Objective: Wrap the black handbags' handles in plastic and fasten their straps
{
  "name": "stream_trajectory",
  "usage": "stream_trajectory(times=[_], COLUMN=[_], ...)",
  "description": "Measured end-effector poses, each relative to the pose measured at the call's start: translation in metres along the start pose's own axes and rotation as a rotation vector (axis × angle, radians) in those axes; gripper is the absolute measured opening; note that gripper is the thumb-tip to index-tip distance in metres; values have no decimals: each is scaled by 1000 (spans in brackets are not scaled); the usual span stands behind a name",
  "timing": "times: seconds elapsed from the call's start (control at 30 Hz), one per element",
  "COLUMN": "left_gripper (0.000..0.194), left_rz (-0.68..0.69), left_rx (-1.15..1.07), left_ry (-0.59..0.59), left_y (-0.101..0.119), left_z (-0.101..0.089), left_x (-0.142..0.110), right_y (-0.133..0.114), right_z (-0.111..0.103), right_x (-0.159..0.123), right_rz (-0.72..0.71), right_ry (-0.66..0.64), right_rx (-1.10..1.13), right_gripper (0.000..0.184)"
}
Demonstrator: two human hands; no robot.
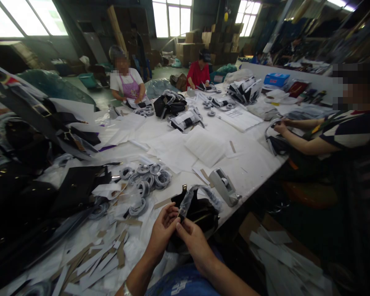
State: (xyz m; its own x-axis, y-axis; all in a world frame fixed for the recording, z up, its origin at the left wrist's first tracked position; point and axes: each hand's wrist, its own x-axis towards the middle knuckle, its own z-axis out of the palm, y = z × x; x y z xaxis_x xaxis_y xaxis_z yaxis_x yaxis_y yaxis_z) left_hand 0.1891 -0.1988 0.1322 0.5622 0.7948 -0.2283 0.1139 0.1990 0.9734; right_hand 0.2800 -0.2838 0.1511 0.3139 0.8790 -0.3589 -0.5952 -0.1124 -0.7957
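Note:
In front of me a black handbag (200,211) sits at the table's near edge, its handle (187,202) wrapped in clear plastic film. My left hand (164,224) and my right hand (193,236) meet at the near end of this handle. Both pinch it with thumb and fingertips, close to a small metal fitting. The fingers hide the exact spot that they grip. Just beyond the bag stands a grey tape dispenser (224,187). Left of the bag lies a pile of coiled, plastic-wrapped straps (148,176).
Strips of card and paper (101,257) litter the table at near left, beside stacked black bags (64,193). White foam sheets (205,144) lie mid-table. A co-worker (342,123) handles a bag at right; two more people work across the table. A box of paper scraps (280,255) stands below right.

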Motion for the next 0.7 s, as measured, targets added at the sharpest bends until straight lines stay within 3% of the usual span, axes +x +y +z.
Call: stream_trajectory(times=[0.23, 0.43, 0.7], left_gripper=[43, 42, 43], left_rz=[-21, -23, -37], left_rx=[136, 223, 174], left_ry=[11, -148, -147], left_y=[14, 39, 37], left_z=[-3, 3, 7], left_x=[9, 28, 15], right_y=[20, 30, 39], right_z=[-8, 1, -3], right_x=[6, 11, 18], right_rz=[100, 32, 33], right_ry=[66, 6, 106], right_rx=[-228, -230, -262], right_gripper=[53, 46, 59])
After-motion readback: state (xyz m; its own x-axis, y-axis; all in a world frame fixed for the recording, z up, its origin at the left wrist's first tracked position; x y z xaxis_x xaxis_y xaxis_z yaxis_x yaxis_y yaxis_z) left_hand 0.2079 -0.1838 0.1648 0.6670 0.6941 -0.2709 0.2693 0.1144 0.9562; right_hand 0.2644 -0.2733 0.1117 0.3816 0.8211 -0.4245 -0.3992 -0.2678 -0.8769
